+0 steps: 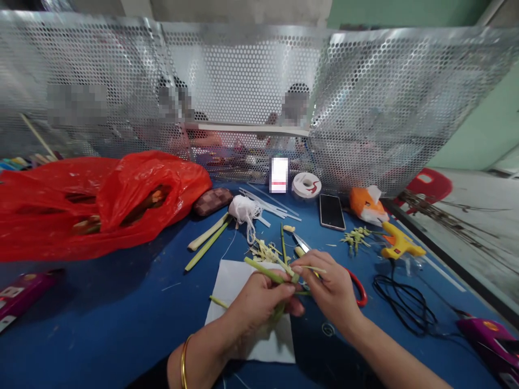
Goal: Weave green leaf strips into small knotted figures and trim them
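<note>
Over a white paper sheet (pixel 227 275), my left hand (pixel 261 297) is closed around green plant stalks (pixel 263 270), one poking out toward the upper left. My right hand (pixel 332 283) pinches a thin pale-green strip (pixel 314 268) where it meets the folded end of the stalks; the two hands nearly touch. Partly hidden under my right hand is a pair of scissors with a red handle (pixel 360 289) and its blades near the shavings. Pale peeled shavings (pixel 265 251) are heaped just beyond my fingers. A short green stalk piece (pixel 219 302) lies on the paper.
Left are a red plastic bag (pixel 162 178), checked pouch (pixel 213 201), string bundle (pixel 244 209) and cut stalks (pixel 208 246). Right are a yellow glue gun (pixel 401 246), black cable (pixel 401 302), dark phone (pixel 332 210) and tissue pack (pixel 365 204). A perforated metal screen (pixel 251 70) borders the back.
</note>
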Available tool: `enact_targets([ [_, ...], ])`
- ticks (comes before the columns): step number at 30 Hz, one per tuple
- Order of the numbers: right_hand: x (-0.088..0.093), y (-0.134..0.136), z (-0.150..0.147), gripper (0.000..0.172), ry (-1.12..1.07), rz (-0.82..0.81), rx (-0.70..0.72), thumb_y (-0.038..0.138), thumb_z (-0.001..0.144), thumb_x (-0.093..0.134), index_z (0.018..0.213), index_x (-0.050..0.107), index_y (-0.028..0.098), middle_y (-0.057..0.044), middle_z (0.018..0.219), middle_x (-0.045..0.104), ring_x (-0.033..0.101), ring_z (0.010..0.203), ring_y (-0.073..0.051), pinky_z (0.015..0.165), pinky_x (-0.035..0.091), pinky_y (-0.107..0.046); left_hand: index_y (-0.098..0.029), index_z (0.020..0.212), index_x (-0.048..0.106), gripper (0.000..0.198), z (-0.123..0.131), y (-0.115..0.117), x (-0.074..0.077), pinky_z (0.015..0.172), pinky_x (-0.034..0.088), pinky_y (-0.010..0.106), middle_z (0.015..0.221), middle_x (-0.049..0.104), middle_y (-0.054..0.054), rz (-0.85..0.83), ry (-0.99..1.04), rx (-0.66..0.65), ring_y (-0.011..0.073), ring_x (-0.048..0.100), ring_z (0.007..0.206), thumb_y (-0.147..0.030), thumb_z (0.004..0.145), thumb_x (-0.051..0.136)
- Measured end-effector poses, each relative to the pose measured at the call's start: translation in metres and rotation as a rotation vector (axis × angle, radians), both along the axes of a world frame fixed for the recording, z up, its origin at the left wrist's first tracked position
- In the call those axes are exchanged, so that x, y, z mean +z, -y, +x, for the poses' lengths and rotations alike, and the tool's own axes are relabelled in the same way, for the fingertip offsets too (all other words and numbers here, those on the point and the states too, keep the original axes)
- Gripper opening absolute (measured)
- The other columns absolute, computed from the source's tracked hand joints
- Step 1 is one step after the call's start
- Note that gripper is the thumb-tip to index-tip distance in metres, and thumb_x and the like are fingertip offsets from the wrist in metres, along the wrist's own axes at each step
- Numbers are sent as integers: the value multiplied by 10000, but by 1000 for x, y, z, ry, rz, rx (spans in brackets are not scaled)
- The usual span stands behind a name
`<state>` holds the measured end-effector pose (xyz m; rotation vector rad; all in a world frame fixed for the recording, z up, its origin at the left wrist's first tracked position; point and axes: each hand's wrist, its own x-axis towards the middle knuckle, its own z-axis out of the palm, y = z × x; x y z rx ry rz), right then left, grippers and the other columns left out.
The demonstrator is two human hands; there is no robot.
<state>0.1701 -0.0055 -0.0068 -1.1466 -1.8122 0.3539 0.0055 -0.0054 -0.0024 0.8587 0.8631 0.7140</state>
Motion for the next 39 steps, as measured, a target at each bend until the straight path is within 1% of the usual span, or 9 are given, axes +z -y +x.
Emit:
enact_targets([
  [2, 4, -4, 6, 132, 92, 65, -17, 239, 918, 566, 892, 692, 213, -48, 855, 714, 649, 820, -210, 752, 468, -337, -138, 832, 721, 196, -3, -2, 3, 697, 496, 292, 636, 728, 63, -37, 62, 58, 155, 667, 597, -306, 733, 739],
  [6, 7, -9, 12, 184, 193, 106, -93, 276, 952, 517, 1043, 657, 197, -76, 956, 716, 643, 904, -237, 797, 455, -363, -135, 946, 724, 263, -10, -7, 8, 771, 518, 315, 742, 762, 81, -22, 129, 153, 172, 698, 671, -313, 753, 742],
  [9, 6, -9, 11, 176, 246, 105, -74, 262, 971, 486, 1004, 648, 202, -61, 924, 721, 645, 872, -225, 814, 427, -375, -126, 957, 716, 262, -13, -9, 11, 757, 526, 308, 739, 760, 77, 4, 147, 164, 164, 691, 658, -313, 774, 726],
  [15, 4, -7, 6, 143, 309, 112, -33, 240, 971, 500, 930, 636, 220, -23, 873, 721, 651, 822, -192, 966, 332, -437, -120, 993, 703, 291, -13, -9, 8, 766, 520, 307, 769, 760, 83, -6, 132, 171, 162, 692, 676, -350, 815, 678],
  [23, 2, -5, 3, 159, 339, 144, -24, 203, 967, 507, 856, 619, 222, 2, 782, 691, 644, 759, -171, 979, 320, -443, -138, 968, 717, 276, -13, -8, 11, 752, 504, 287, 759, 758, 73, -52, 135, 206, 152, 678, 653, -369, 827, 667],
  [32, -3, -4, -2, 176, 313, 116, -3, 194, 966, 504, 840, 623, 227, -6, 782, 694, 640, 769, -177, 989, 343, -454, -110, 945, 699, 223, -9, -9, 8, 686, 508, 274, 692, 747, 69, -105, 30, 302, 137, 654, 569, -233, 761, 722],
  [35, 3, -5, 1, 122, 257, 157, -16, 203, 957, 512, 959, 631, 228, -32, 888, 721, 657, 844, -201, 955, 384, -444, -105, 938, 692, 229, -9, -12, 16, 661, 498, 245, 725, 749, 76, -109, 40, 291, 125, 660, 582, -249, 764, 731],
  [37, 10, -9, 5, 157, 208, 202, -64, 223, 947, 523, 1065, 627, 222, -66, 993, 720, 653, 931, -225, 908, 430, -423, -103, 945, 688, 244, -9, -16, 27, 639, 496, 246, 720, 749, 82, -124, 48, 271, 133, 665, 570, -240, 750, 738],
  [39, 19, -16, 10, 196, 158, 224, -115, 252, 936, 536, 1100, 639, 225, -83, 1038, 713, 644, 980, -244, 862, 467, -406, -104, 956, 690, 269, -9, -22, 39, 641, 500, 259, 720, 752, 91, -114, 54, 261, 147, 673, 566, -232, 728, 754],
])
